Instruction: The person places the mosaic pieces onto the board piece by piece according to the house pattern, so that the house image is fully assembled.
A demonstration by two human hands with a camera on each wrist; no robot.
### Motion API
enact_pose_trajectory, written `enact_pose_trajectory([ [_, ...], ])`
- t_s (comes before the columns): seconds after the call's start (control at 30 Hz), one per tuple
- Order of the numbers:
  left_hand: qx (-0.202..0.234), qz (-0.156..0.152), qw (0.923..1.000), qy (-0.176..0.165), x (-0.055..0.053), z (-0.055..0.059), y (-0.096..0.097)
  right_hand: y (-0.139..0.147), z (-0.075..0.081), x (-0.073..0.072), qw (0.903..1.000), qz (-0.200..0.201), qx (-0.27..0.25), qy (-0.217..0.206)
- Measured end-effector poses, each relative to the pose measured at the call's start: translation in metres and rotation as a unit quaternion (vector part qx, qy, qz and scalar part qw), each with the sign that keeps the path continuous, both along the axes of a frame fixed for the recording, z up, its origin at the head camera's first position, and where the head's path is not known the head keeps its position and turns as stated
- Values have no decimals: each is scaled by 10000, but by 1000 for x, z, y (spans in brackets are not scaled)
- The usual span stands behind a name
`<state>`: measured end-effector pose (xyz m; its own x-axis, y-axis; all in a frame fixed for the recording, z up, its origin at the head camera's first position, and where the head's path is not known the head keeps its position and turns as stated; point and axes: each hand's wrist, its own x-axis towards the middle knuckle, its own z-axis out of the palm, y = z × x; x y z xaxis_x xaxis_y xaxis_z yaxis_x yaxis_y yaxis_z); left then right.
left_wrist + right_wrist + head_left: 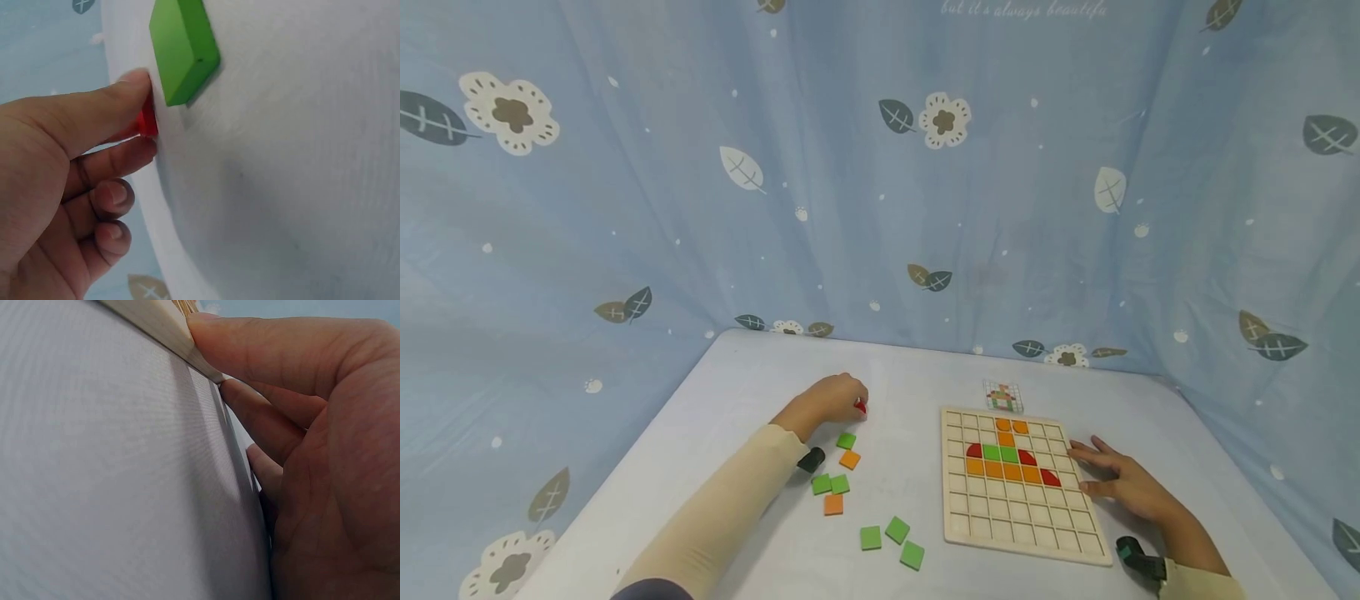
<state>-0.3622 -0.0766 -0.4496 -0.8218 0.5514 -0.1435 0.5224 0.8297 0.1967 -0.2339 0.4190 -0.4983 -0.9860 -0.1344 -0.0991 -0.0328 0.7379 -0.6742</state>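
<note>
My left hand (831, 398) pinches a small red piece (149, 119) between thumb and finger, close over the white table, left of the board. Its other fingers curl loosely, and part of the piece hides behind them. A green tile (178, 53) lies beside that hand. At the right edge of the pale wooden grid board (1030, 529), my right hand (1123, 483) rests with fingers spread, the thumb (219, 340) touching the rim. On the board sit red rounded pieces (1050, 477), green squares (1008, 455), orange squares (1012, 472) and two orange discs (1020, 427).
Loose orange tiles (833, 505) and several green tiles (870, 537) lie between the left forearm and the board. Behind the board's far edge is a small pattern card (1003, 397) with a coloured grid figure. A blue patterned curtain (850, 208) hangs at the table's back.
</note>
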Motion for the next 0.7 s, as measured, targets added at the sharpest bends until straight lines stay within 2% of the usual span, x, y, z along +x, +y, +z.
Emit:
enact_pose_trajectory([
  [0.23,-132,301,9994,136,1,-2,0,-1,2,0,10000,32,-63,-3],
  [0.37,15,103,9997,229,2,-2,-5,-3,4,1,10000,24,-4,13],
  [0.53,245,-285,9993,-6,7,3,-10,-4,7,3,10000,-2,28,-17],
  [0.7,228,-451,9987,-16,11,4,-9,-4,5,2,10000,5,-30,7],
])
